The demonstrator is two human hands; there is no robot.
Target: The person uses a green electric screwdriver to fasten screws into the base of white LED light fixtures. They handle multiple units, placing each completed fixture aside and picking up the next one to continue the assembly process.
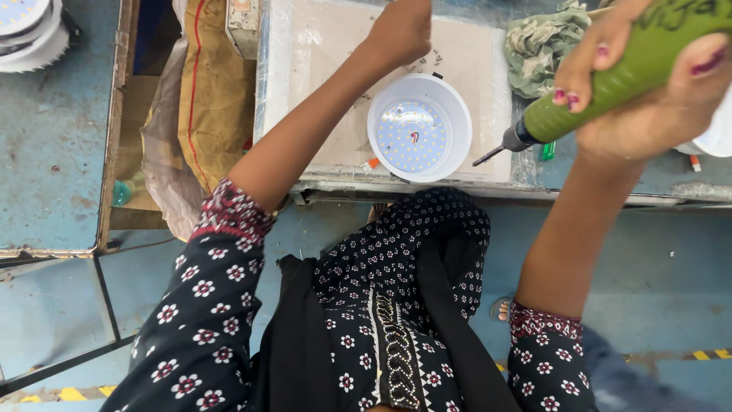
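Note:
A round white lamp housing (419, 127) with a dotted LED board inside lies on a plastic-covered work board (320, 46). My left hand (402, 30) reaches past the housing to a scatter of small screws (428, 59) on the board, fingers closed over them. My right hand (648, 91) is raised at the right and grips a green electric screwdriver (610, 84). Its bit (488, 156) points down-left, just off the housing's right rim.
A crumpled green cloth (543, 42) lies at the board's far right. A brown sack (213, 91) hangs at the left of the bench. Stacked white lamp housings (27, 34) sit at the top left. Blue floor with yellow-black tape lies below.

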